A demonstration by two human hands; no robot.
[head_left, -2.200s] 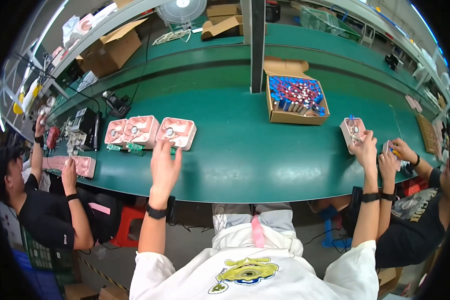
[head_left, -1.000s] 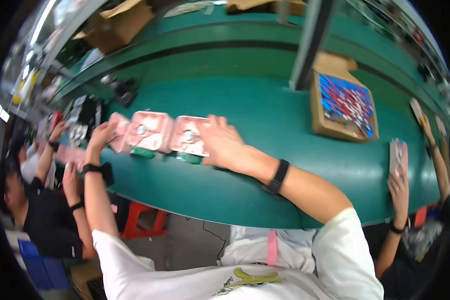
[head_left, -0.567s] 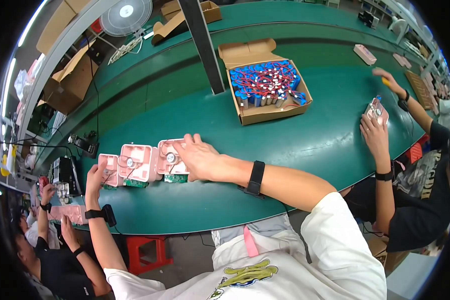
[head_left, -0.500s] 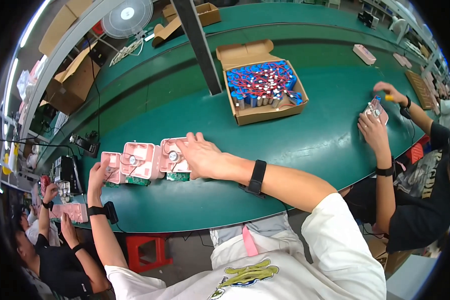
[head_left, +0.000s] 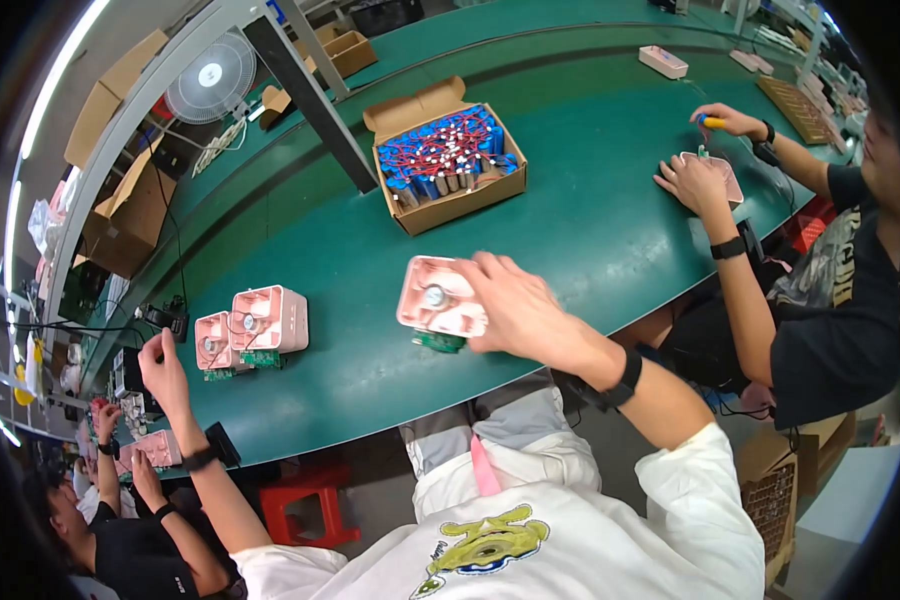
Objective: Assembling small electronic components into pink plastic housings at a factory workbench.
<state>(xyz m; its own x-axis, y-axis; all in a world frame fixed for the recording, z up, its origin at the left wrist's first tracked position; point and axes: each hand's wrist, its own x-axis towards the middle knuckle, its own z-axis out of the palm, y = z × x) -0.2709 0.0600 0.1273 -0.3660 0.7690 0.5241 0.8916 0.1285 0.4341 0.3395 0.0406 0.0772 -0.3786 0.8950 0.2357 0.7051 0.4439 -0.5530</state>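
My right hand (head_left: 526, 312) grips the right side of a pink plastic housing (head_left: 417, 285), fingers over its far edge. Inside this open shell a round silver part shows, and a green circuit board (head_left: 438, 342) hangs from its near side. Two similar pink housings, a larger one (head_left: 288, 318) and one (head_left: 210, 330) to its left, stand side by side on the left of the table, each with wires inside and a green board at its near edge. My left hand (head_left: 166, 375) is raised just left of them, fingers apart and touching neither.
Beyond my right hand a cardboard box (head_left: 457, 210) holds blue cylindrical cells with red wires. A dark post (head_left: 310, 105) rises beside it. At the right a co-worker handles a pink shell (head_left: 732, 182) with a yellow-handled tool (head_left: 713, 122). Another person sits at the lower left.
My right hand has carried one pink housing rightward, away from the other two. My left hand has come off the leftmost housing. The view has shifted to the right.
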